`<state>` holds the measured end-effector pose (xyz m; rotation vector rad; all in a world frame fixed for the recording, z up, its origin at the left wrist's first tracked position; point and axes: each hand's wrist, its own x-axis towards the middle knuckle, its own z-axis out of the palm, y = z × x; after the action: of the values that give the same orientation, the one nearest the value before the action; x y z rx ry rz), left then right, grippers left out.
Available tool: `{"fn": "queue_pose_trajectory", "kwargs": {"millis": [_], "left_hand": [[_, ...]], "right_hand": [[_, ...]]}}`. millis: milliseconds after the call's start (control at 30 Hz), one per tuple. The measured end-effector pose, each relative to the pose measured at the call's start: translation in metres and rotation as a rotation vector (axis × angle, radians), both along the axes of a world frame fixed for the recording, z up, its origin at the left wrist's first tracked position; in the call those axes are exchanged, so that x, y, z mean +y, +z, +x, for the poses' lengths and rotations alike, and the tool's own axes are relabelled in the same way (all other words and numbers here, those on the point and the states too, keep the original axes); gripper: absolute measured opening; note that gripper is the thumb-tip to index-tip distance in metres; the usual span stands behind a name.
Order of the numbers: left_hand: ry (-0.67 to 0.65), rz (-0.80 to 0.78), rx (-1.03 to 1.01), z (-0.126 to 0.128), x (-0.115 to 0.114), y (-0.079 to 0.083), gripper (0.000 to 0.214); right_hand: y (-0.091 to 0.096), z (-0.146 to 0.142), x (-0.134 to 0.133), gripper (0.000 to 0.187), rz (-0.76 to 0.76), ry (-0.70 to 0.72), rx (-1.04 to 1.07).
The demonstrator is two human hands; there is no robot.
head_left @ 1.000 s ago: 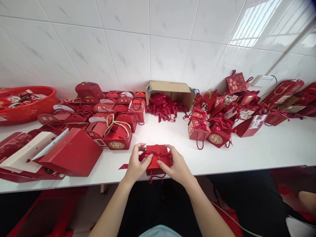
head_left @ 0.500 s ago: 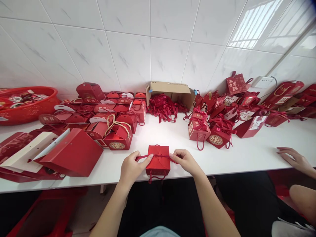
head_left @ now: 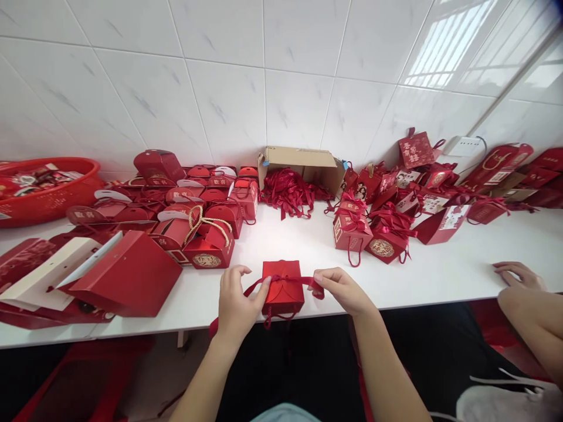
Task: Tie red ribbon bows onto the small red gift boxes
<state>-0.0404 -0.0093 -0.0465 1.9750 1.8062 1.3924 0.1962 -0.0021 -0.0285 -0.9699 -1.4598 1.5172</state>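
Observation:
A small red gift box (head_left: 282,297) stands at the table's front edge, with a dark red ribbon (head_left: 303,281) knotted across its top. My right hand (head_left: 341,288) pinches the ribbon's right end just beside the box, and a short tail droops below the fingers. At the box's left side, my left hand (head_left: 237,300) has its thumb at the box's edge and its index finger raised apart from it. The ribbon's left length runs through that gap, and its end shows below the wrist. A cord handle hangs at the box's front.
Behind, a cardboard carton (head_left: 301,157) lies open with a heap of ribbons (head_left: 288,190). Red boxes (head_left: 209,249) crowd the left; ribboned boxes (head_left: 352,228) stand to the right. A red basket (head_left: 65,190) is far left. Another person's hand (head_left: 519,274) rests at the right edge.
My left hand has loosened from a pinch, its index finger and thumb spreading apart. My right hand has moved slightly right with the ribbon, which now sags in looser curves on both sides.

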Motion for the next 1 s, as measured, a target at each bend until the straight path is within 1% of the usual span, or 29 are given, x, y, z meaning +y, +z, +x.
{"fn": "queue_pose_trajectory", "kwargs": {"millis": [67, 133, 167, 200, 267, 367, 467, 533, 633, 667, 733, 800, 867, 933, 967, 1000], "left_hand": [[-0.145, 0.152, 0.069, 0.007, -0.001, 0.008, 0.02], [-0.315, 0.183, 0.17, 0.016, 0.001, 0.017, 0.015], [-0.372, 0.175, 0.219, 0.021, 0.002, 0.022, 0.016], [-0.399, 0.168, 0.26, 0.026, 0.005, 0.026, 0.018], [-0.393, 0.171, 0.305, 0.033, 0.01, 0.032, 0.017], [-0.333, 0.22, 0.273, 0.034, 0.017, 0.034, 0.009], [-0.267, 0.248, 0.205, 0.026, 0.021, 0.034, 0.013], [-0.244, 0.236, 0.171, 0.021, 0.023, 0.035, 0.016], [-0.259, 0.227, 0.109, 0.021, 0.023, 0.036, 0.019], [-0.268, 0.225, 0.089, 0.022, 0.022, 0.038, 0.019], [-0.281, 0.204, 0.054, 0.023, 0.021, 0.04, 0.019], [-0.319, 0.134, 0.027, 0.019, 0.021, 0.042, 0.018], [-0.405, 0.02, -0.015, 0.009, 0.02, 0.04, 0.019], [-0.492, -0.099, -0.088, -0.002, 0.02, 0.032, 0.022], [-0.505, -0.148, -0.137, -0.007, 0.02, 0.027, 0.023], [-0.491, -0.192, -0.187, -0.011, 0.021, 0.02, 0.022]], "right_hand": [[0.005, -0.002, -0.002, 0.033, 0.01, -0.016, 0.027], [0.011, -0.006, -0.003, 0.031, 0.032, -0.037, 0.024], [0.013, -0.008, -0.003, 0.032, 0.042, -0.046, 0.018], [0.016, -0.01, -0.004, 0.032, 0.048, -0.05, 0.014], [0.02, -0.012, -0.006, 0.033, 0.047, -0.048, 0.018], [0.023, -0.01, -0.009, 0.03, 0.055, -0.06, 0.006], [0.019, -0.008, -0.009, 0.027, 0.087, -0.124, -0.106], [0.016, -0.01, -0.006, 0.031, 0.124, -0.164, -0.209], [0.011, -0.025, -0.001, 0.04, 0.233, -0.201, -0.28], [0.009, -0.032, 0.001, 0.04, 0.272, -0.199, -0.272], [0.006, -0.047, 0.004, 0.03, 0.326, -0.196, -0.233], [0.002, -0.06, 0.005, 0.02, 0.349, -0.236, -0.202], [-0.003, -0.067, 0.006, 0.017, 0.367, -0.33, -0.186], [-0.008, -0.069, 0.006, 0.016, 0.391, -0.404, -0.164], [-0.009, -0.069, 0.005, 0.017, 0.404, -0.415, -0.151], [-0.011, -0.069, 0.005, 0.017, 0.406, -0.408, -0.136]]}}
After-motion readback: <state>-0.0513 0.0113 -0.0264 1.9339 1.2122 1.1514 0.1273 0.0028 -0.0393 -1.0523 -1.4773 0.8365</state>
